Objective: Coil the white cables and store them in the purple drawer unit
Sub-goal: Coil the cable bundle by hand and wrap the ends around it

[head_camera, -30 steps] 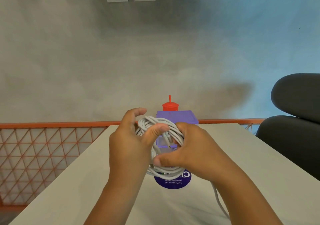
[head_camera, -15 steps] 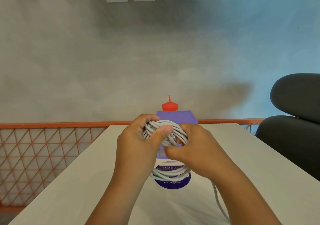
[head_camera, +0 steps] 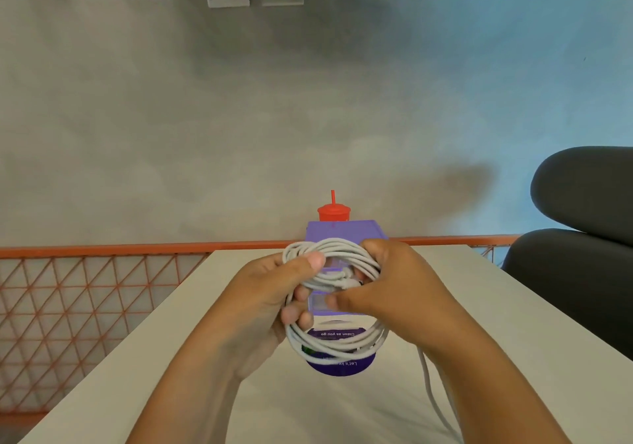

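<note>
Holding the white cable coil (head_camera: 342, 344) upright above the table (head_camera: 171, 358), loop facing the camera. Left hand (head_camera: 270, 293) grips the coil's left side, thumb pressed over the top strands. Right hand (head_camera: 394, 293) curls round the right side, pinching strands. Loose tail (head_camera: 431, 395) trails past the right wrist toward the near edge. Purple drawer unit (head_camera: 342, 234) sits straight ahead, just behind the coil, both hands about equally near. Can't tell if any drawer is open; contents hidden. Red cup (head_camera: 334, 212) behind it.
</note>
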